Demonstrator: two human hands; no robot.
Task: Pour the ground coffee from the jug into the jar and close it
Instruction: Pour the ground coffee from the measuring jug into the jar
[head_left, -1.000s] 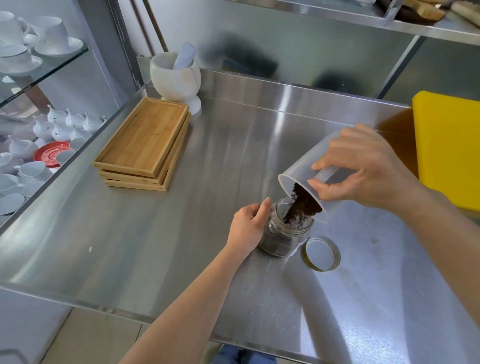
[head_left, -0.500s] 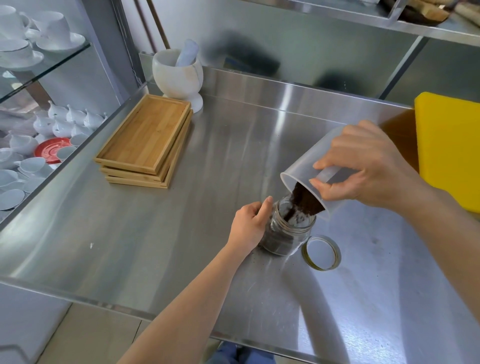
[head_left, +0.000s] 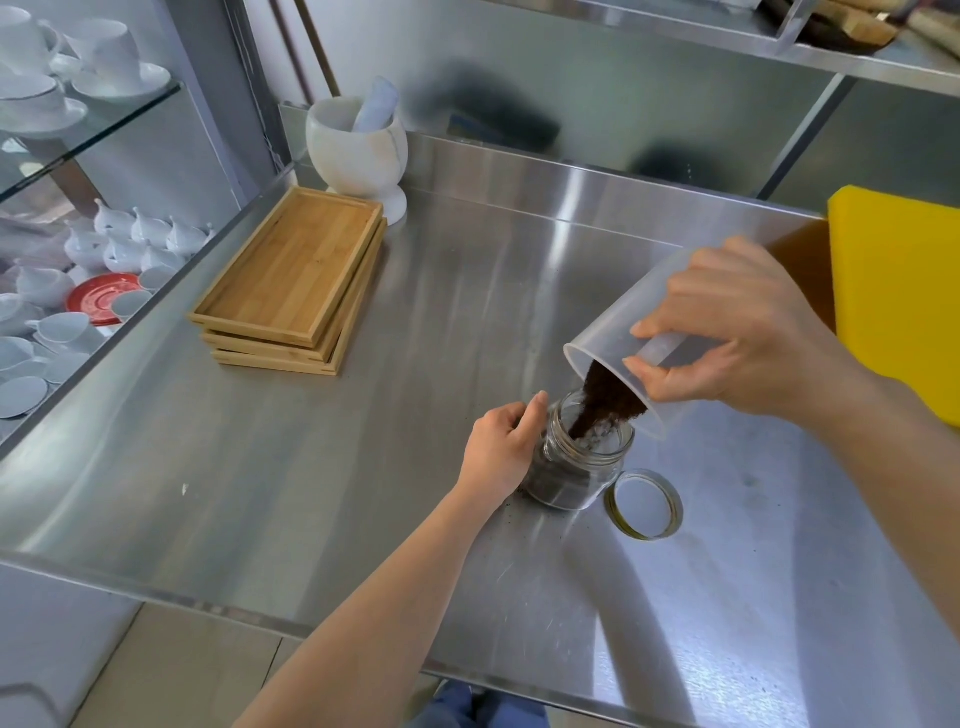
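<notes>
While tilted, translucent jug (head_left: 631, 332) spills dark ground coffee (head_left: 605, 397), clear jar (head_left: 576, 465) part-filled

The coffee (head_left: 605, 397) sliding out under my right hand (head_left: 737, 332) is dark brown, almost black, and the jug (head_left: 618, 332) I tip is a cloudy, see-through white. The jar (head_left: 576, 467) against my left hand (head_left: 498, 449) is clear glass, dark at the bottom. Its lid (head_left: 644, 505), just right of the jar, is silver with a yellowish rim. The table (head_left: 311, 493) is brushed grey steel. Beyond my left hand lie honey-coloured, striped wooden trays (head_left: 291, 275) and a white mortar (head_left: 358, 145). Past my right hand stands a bright yellow board (head_left: 898, 291).
</notes>
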